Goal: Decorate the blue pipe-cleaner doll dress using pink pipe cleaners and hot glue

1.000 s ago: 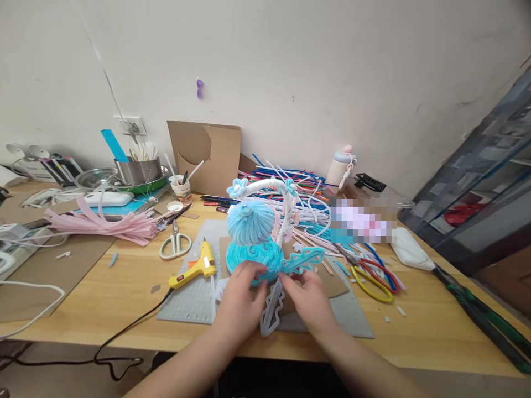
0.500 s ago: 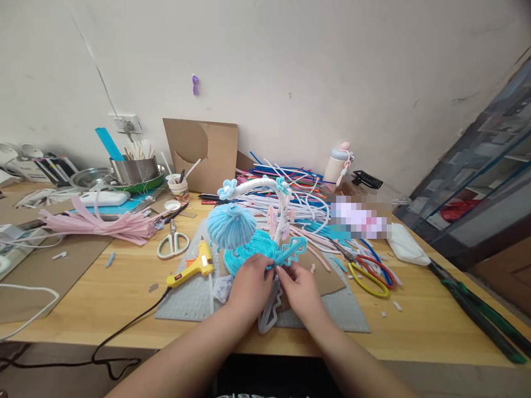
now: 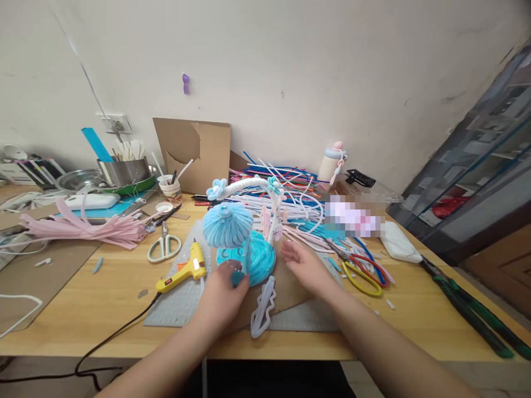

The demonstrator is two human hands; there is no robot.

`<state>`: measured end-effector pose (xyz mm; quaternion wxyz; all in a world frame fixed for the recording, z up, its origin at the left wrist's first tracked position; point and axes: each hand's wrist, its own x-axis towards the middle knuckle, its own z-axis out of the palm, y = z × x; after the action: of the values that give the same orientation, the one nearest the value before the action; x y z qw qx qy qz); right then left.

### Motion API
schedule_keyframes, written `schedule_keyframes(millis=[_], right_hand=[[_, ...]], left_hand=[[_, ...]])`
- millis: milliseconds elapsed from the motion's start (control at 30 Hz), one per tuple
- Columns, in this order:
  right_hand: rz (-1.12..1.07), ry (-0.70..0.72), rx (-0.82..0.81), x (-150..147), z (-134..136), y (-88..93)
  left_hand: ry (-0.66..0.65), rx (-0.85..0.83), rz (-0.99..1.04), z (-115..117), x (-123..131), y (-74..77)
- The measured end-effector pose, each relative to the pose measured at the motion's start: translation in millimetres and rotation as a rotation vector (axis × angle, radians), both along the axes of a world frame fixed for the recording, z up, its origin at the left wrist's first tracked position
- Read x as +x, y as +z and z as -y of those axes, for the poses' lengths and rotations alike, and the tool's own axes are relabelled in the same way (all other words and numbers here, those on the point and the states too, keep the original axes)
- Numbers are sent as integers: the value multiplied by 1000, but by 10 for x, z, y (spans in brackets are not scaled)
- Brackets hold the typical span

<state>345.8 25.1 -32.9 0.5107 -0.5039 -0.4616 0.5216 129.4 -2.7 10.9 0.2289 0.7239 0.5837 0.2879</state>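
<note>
My left hand (image 3: 226, 293) is closed in front of the blue coiled base (image 3: 263, 262), pinching a blue pipe-cleaner piece (image 3: 248, 255) that blends with the base behind it. My right hand (image 3: 305, 268) is held out flat to the right of the base, fingers stretched and holding nothing. From the base rises a white wrapped arched stem (image 3: 275, 218) with small flowers, and a blue fluffy shade (image 3: 228, 225) hangs under its left end. A white zigzag-edged pipe-cleaner leaf (image 3: 262, 309) lies between my hands on the cardboard.
A yellow glue gun (image 3: 182, 273) and white-handled scissors (image 3: 165, 247) lie to the left, near a pink pipe-cleaner bundle (image 3: 89, 229). Yellow-and-red-handled pliers (image 3: 360, 276) and green-handled long shears (image 3: 468, 309) lie right. Many loose pipe cleaners (image 3: 286, 193) are heaped behind.
My hands have come apart. My left hand has moved left and down with the blue piece, while my right hand has let go and opened. The white leaf is now uncovered.
</note>
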Motion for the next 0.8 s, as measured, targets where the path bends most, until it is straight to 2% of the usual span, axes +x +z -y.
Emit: schedule_keyframes(millis=[133,300,433,667,800], right_hand=[[-116,138,7,-8,-302,66],[-212,230,71,-172,-363,121],[-244,241,96,-169,-274,155],[-308,116,-36,-280,3,154],[-355,61,-112,-403,134,150]], left_hand=[[44,-21,166,158,-114,-22],[-2,72,191,121,-79,-50],[-41,84,97,-36,-125,-30],[-289,45,-50,-501,-245,27],[-299,2,-86,-699,-261,55]])
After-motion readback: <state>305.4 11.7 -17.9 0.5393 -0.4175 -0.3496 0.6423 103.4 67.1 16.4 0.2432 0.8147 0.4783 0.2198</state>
